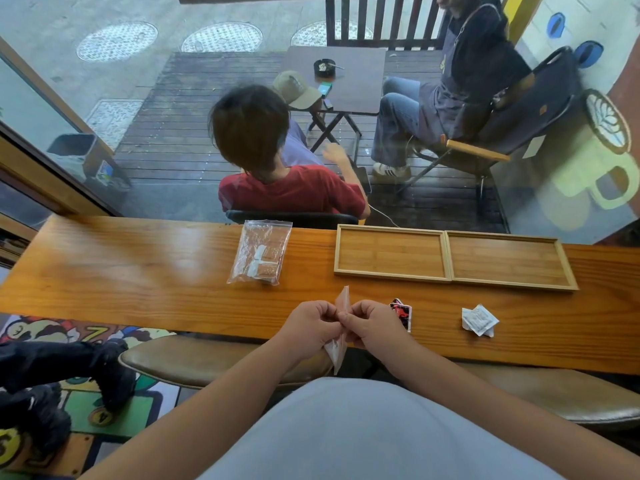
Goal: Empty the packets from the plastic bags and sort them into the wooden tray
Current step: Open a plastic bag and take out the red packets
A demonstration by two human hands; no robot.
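Upper centre: clear zip plastic bag (259, 252), packets inside. Lower centre: left hand (310, 329) and right hand (375, 325) both pinching a second thin clear bag (341, 327) — packets may spill floorward beyond the counter edge. Right: red-black packet (401, 311), white packets (479, 320); two-compartment wooden tray (450, 256) — empty.

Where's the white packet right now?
The white packet lies on the counter, right of the hands, below the tray and beside the red-black packet.
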